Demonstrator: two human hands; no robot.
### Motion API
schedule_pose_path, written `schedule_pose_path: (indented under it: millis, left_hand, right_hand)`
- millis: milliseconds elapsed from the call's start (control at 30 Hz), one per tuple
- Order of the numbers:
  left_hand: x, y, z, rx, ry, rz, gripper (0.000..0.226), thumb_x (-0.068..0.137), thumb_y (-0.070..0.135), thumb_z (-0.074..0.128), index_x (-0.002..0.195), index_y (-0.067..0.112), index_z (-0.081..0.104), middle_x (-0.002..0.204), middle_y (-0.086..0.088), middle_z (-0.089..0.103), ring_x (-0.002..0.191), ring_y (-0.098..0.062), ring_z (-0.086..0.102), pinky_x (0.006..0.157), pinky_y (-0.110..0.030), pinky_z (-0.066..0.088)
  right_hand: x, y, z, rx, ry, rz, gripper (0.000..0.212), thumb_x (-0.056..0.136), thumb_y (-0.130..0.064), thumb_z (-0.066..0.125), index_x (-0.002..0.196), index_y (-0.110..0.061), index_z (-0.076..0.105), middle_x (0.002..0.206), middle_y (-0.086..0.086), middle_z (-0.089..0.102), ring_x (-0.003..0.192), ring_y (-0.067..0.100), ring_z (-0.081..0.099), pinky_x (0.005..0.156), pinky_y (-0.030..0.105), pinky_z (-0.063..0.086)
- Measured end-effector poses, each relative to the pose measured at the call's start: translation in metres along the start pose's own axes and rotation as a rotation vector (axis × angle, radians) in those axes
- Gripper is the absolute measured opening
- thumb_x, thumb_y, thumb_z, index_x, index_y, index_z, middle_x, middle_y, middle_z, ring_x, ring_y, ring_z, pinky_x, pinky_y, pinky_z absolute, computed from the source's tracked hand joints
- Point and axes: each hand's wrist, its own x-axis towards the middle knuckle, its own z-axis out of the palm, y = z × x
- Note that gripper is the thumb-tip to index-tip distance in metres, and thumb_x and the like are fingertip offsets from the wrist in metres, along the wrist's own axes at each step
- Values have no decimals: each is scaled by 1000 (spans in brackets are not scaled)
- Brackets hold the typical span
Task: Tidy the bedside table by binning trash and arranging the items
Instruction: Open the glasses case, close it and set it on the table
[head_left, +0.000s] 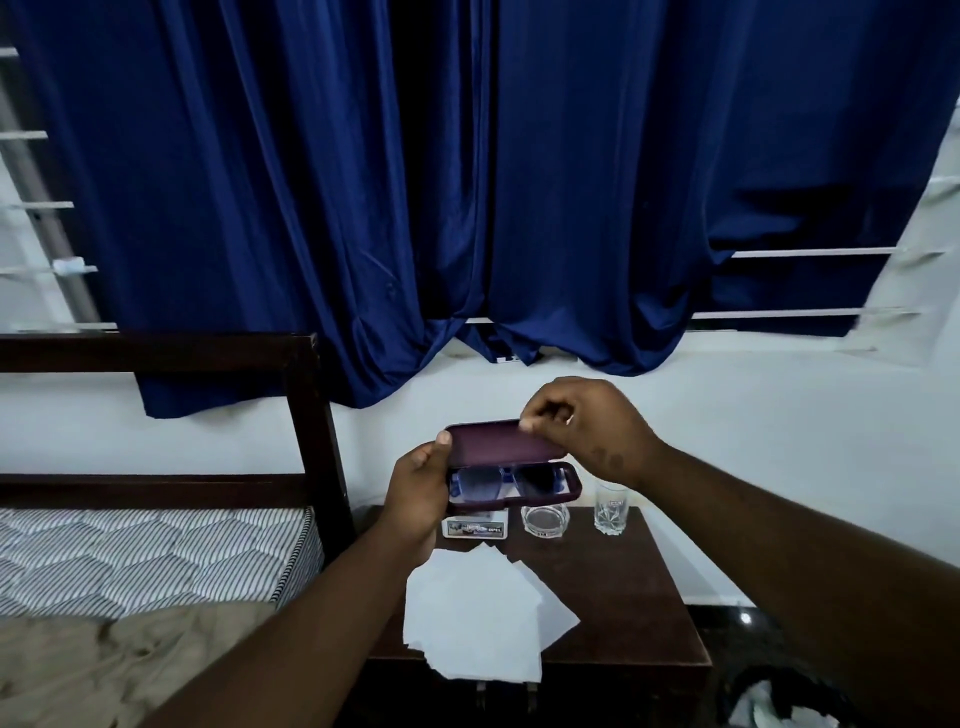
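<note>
I hold a maroon glasses case (498, 446) in the air above the dark wooden bedside table (628, 587). Its lid stands half open, and blue-framed sunglasses (511, 480) lie inside. My left hand (415, 493) grips the case's left end from below. My right hand (587, 426) pinches the lid's upper right edge. On the table lie white paper sheets (478, 618) at the front, a small printed box (475, 529), a glass ashtray (545, 519) and a drinking glass (612, 509) along the back.
A bed with a striped mattress (156, 556) and dark wooden headboard (311, 415) stands at the left. Blue curtains (467, 182) hang over the white wall behind. A dark bin with crumpled white trash (769, 706) sits on the floor at bottom right.
</note>
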Motion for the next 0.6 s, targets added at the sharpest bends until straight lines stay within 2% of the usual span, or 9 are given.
schedule_pose_path:
  millis: [67, 100, 167, 233, 333, 433, 467, 567, 600]
  left_hand:
    - [1, -1, -2, -13, -9, -8, 40, 107, 40, 50, 100, 14, 80, 101, -13, 81, 93, -26, 79, 71, -26, 61]
    - [1, -2, -3, -16, -12, -12, 41, 107, 40, 49, 104, 11, 78, 102, -13, 81, 94, -27, 79, 71, -26, 61]
    - [3, -3, -3, -25, -17, -26, 44, 107, 41, 48, 110, 6, 74, 102, -14, 81, 94, -28, 79, 70, -26, 61]
    - [2, -4, -3, -33, -23, -49, 45, 107, 41, 48, 114, 4, 72, 104, -15, 81, 94, -28, 79, 70, -27, 62]
    - [0, -5, -3, -58, -40, -94, 45, 106, 41, 48, 115, 5, 72, 106, -17, 80, 94, -31, 79, 73, -34, 64]
    - [-1, -9, -2, -30, -45, -148, 45, 107, 45, 45, 119, 10, 71, 110, -16, 79, 100, -36, 77, 90, -55, 61]
    - [-1, -9, -3, -16, -46, -168, 46, 107, 47, 43, 120, 13, 71, 110, -15, 79, 101, -36, 77, 92, -60, 60]
    - [-1, -7, -6, -12, -85, -274, 54, 104, 60, 37, 121, 21, 69, 102, -8, 82, 94, -33, 79, 83, -55, 63]
    - [-1, -6, -6, -11, -107, -322, 58, 101, 67, 36, 119, 23, 69, 101, -8, 82, 94, -33, 79, 85, -55, 63]
  right_hand:
    - [-9, 11, 4, 42, 220, 138, 10, 86, -44, 69, 84, -34, 69, 84, -15, 71, 77, 3, 64, 65, 14, 46]
    - [-14, 16, 6, 44, 270, 236, 14, 88, -47, 67, 89, -33, 67, 86, -11, 70, 76, 6, 65, 68, 19, 50]
    - [-22, 24, 10, 219, 187, 496, 29, 92, -54, 63, 103, -27, 63, 95, 1, 69, 78, 18, 68, 72, 34, 56]
    - [-30, 25, 11, 607, -51, 725, 46, 93, -63, 55, 116, -23, 60, 107, 15, 68, 83, 27, 70, 68, 39, 60]
    - [-40, 27, 12, 922, -270, 768, 61, 91, -68, 54, 133, -24, 58, 130, 17, 66, 108, 33, 72, 72, 37, 60]
    - [-44, 28, 17, 1048, -313, 737, 65, 90, -64, 61, 139, -22, 55, 137, 15, 65, 121, 34, 67, 81, 38, 60]
    - [-45, 30, 18, 1083, -318, 735, 64, 90, -63, 62, 139, -22, 55, 137, 14, 65, 121, 34, 67, 84, 39, 61]
    - [-46, 37, 23, 1151, -305, 746, 63, 89, -60, 66, 138, -22, 57, 137, 17, 65, 123, 33, 66, 100, 45, 57]
    - [-47, 39, 24, 1165, -297, 751, 62, 89, -59, 66, 137, -21, 58, 136, 19, 66, 122, 34, 67, 103, 46, 55]
